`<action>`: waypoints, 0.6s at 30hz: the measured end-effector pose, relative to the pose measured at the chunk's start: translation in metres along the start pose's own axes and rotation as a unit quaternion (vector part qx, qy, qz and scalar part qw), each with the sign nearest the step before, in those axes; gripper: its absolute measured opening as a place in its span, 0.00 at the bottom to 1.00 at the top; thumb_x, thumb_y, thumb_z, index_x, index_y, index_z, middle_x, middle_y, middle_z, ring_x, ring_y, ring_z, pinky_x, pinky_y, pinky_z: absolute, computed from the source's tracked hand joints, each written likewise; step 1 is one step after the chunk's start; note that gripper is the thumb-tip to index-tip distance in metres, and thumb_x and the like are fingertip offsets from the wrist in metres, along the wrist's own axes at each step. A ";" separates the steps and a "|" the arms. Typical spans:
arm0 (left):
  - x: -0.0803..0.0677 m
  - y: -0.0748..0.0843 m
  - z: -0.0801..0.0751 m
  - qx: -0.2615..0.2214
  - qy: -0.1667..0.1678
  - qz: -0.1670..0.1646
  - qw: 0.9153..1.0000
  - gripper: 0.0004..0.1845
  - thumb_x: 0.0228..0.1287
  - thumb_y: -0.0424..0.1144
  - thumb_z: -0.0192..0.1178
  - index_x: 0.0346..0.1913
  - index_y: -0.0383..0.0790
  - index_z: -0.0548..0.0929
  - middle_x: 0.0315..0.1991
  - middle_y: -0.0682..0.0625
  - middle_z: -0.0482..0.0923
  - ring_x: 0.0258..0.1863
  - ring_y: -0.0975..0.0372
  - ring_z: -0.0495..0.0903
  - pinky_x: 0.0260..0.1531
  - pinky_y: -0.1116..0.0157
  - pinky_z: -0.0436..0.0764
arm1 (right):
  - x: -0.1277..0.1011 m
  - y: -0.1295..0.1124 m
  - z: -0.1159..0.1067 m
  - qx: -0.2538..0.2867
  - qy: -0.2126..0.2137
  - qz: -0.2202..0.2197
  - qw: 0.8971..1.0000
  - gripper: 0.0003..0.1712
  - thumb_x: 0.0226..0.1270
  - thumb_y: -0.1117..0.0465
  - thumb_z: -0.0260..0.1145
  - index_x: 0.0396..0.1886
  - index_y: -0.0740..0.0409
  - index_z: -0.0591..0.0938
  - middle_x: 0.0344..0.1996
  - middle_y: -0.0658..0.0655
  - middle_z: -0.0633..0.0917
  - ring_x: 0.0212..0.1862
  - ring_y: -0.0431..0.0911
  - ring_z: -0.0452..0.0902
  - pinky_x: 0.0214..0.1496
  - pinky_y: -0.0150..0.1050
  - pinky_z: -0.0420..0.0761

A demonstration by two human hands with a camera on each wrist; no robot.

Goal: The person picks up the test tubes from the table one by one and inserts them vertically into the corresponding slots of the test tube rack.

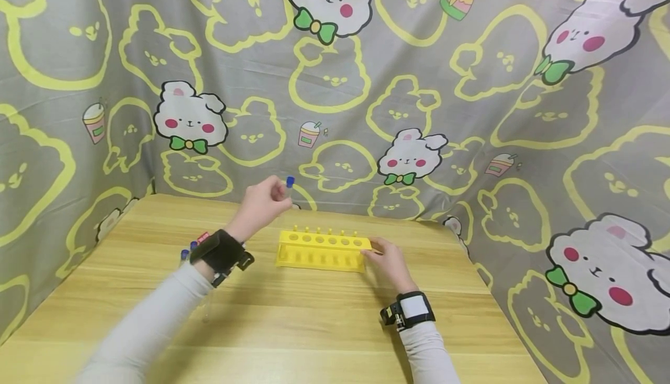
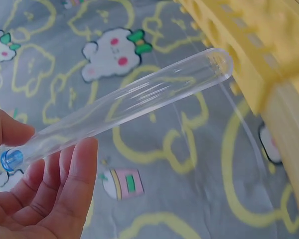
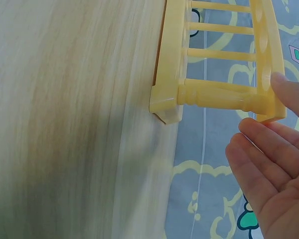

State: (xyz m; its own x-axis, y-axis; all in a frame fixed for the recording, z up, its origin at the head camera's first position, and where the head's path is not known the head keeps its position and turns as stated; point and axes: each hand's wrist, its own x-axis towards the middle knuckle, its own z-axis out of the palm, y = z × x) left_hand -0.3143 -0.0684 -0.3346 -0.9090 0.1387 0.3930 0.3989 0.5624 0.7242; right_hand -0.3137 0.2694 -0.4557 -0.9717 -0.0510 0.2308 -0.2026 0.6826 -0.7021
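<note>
Clear glass test tube with a blue cap [image 2: 124,107] — pinched near its capped end by the left hand [image 1: 263,199], raised above the table, just left of and above the yellow plastic six-hole tube rack [image 1: 321,249]. Right hand [image 1: 387,259] rests against the rack's right end, fingers fairly straight. Rack stands on the pale wooden table [image 1: 293,326] — more blue-capped tubes [image 1: 191,249] lie behind the left wrist.

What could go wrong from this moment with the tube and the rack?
The left hand pinches the clear test tube only near its blue cap; that end grip could let it swing and miss a hole. The right hand merely touches the yellow rack's end, so a knock might shift it.
</note>
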 end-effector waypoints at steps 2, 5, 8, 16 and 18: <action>0.004 0.007 0.009 -0.013 -0.007 -0.001 1.000 0.09 0.55 0.40 0.62 0.38 0.43 0.76 0.33 0.49 0.81 0.32 0.58 0.78 0.33 0.65 0.78 | 0.000 0.000 -0.001 0.001 -0.002 0.002 1.000 0.29 0.61 0.56 0.70 0.59 0.66 0.77 0.54 0.69 0.82 0.56 0.60 0.81 0.56 0.48 0.81; 0.011 0.015 0.020 -0.039 -0.020 -0.002 0.999 0.09 0.55 0.39 0.62 0.38 0.43 0.75 0.33 0.48 0.81 0.32 0.58 0.79 0.32 0.65 0.80 | 0.000 -0.001 -0.001 0.001 -0.003 0.004 1.000 0.29 0.62 0.55 0.70 0.60 0.66 0.77 0.54 0.69 0.82 0.56 0.60 0.81 0.57 0.49 0.80; 0.017 0.021 0.031 -0.061 -0.026 0.002 0.998 0.09 0.55 0.39 0.63 0.38 0.42 0.75 0.33 0.47 0.82 0.31 0.58 0.80 0.31 0.66 0.81 | 0.001 -0.003 -0.002 -0.002 -0.003 0.003 1.000 0.30 0.61 0.55 0.70 0.60 0.65 0.77 0.55 0.69 0.82 0.56 0.60 0.81 0.57 0.49 0.80; 0.027 0.031 0.058 -0.095 -0.025 0.025 0.995 0.10 0.56 0.39 0.64 0.38 0.43 0.76 0.35 0.49 0.81 0.35 0.59 0.79 0.36 0.66 0.78 | 0.001 -0.002 -0.002 -0.003 -0.008 0.004 1.000 0.30 0.62 0.54 0.70 0.60 0.65 0.77 0.56 0.69 0.81 0.57 0.60 0.80 0.58 0.49 0.79; 0.028 0.034 0.067 -0.101 -0.029 0.030 0.994 0.09 0.56 0.39 0.64 0.39 0.43 0.76 0.34 0.49 0.81 0.35 0.59 0.79 0.36 0.65 0.77 | 0.000 -0.001 -0.001 -0.003 -0.007 0.004 1.000 0.30 0.61 0.54 0.70 0.60 0.66 0.77 0.56 0.69 0.81 0.57 0.60 0.80 0.58 0.49 0.80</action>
State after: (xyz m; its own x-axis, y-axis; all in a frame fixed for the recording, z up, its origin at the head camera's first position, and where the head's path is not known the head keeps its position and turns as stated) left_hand -0.3343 0.0088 -0.3373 -0.8859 0.2177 0.4095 0.4634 0.3781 0.8015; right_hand -0.3134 0.2696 -0.4538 -0.9748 -0.0563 0.2158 -0.1946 0.6869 -0.7002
